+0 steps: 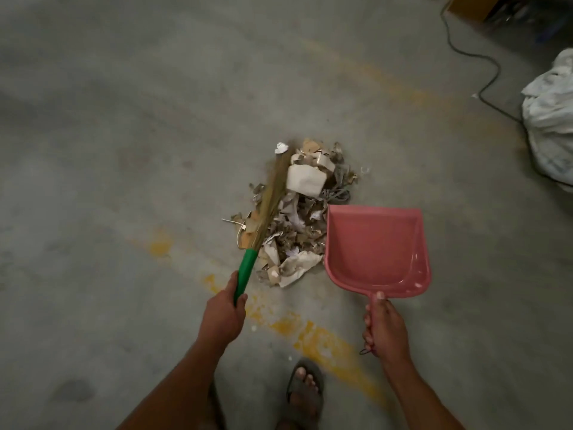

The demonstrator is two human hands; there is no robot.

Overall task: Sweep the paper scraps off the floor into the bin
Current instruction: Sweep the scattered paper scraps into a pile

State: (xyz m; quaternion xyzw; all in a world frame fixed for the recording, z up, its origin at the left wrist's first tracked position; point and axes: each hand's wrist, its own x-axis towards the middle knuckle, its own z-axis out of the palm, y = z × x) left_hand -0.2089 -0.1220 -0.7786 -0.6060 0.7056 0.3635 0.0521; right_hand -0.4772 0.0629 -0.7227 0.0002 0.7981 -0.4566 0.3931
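Pink dustpan gripped by right hand; left hand grips broom beside paper scraps.

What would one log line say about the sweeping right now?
left hand: grips broom | right hand: grips dustpan | paper scraps: piled on floor | pan: empty, beside pile

Head view, steeply down at floor

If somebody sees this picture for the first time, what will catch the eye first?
The pink dustpan, held by the right hand, right of centre. Beside it, a pile of paper scraps lies on the grey floor, with a green-handled broom in the left hand laid across its left side.
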